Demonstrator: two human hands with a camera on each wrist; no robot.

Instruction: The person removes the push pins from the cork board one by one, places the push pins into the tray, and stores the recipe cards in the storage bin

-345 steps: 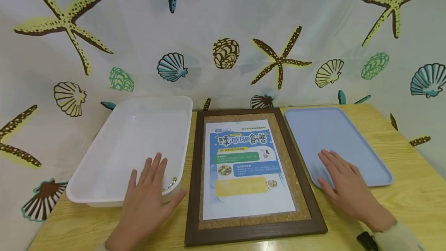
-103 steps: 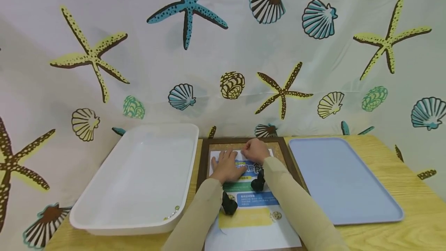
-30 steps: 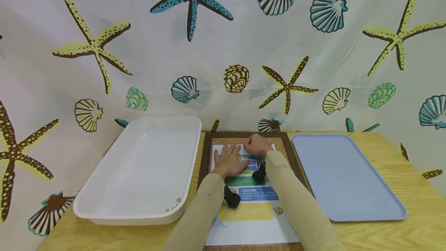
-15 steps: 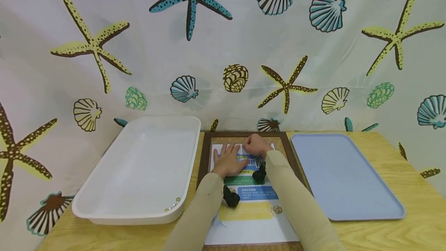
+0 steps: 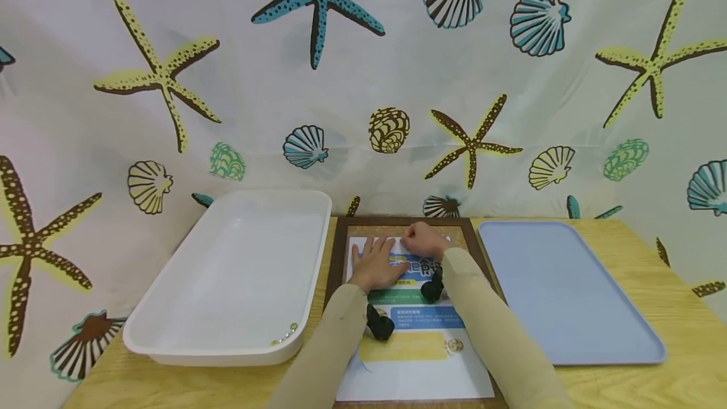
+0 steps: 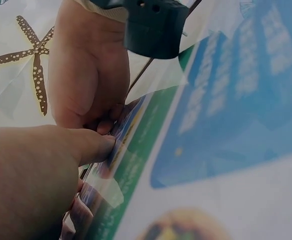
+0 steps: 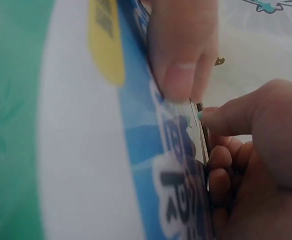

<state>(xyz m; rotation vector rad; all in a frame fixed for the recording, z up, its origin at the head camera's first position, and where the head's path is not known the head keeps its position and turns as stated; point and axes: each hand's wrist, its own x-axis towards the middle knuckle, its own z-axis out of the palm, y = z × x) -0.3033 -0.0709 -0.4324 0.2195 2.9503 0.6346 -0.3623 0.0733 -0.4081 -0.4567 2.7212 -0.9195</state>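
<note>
A printed poster [image 5: 420,377] lies on a cork board [image 5: 324,298] with a dark brown frame. My left hand [image 5: 376,267] rests spread and flat on the poster's upper left, its thumb pointing right. Beside it, my right hand [image 5: 423,240] is curled at the middle of the poster's top edge. In the right wrist view its thumb and finger pinch a small green pushpin [image 7: 200,115], mostly hidden by the fingertips. The left wrist view shows the left thumb [image 6: 98,145] pressing the paper close to the right hand.
On the left stands a deep white tray [image 5: 227,283] with several small green, yellow and silvery pieces [image 5: 285,334] in its near right corner. A shallow blue tray [image 5: 568,295] lies right of the board. Behind the wooden table [image 5: 653,264] hangs a patterned cloth [image 5: 352,93].
Both hands, apart over the trays 11.5 seconds ago, came together on the poster's top. Over the last few seconds they stay there, with only a slight shift of the head view.
</note>
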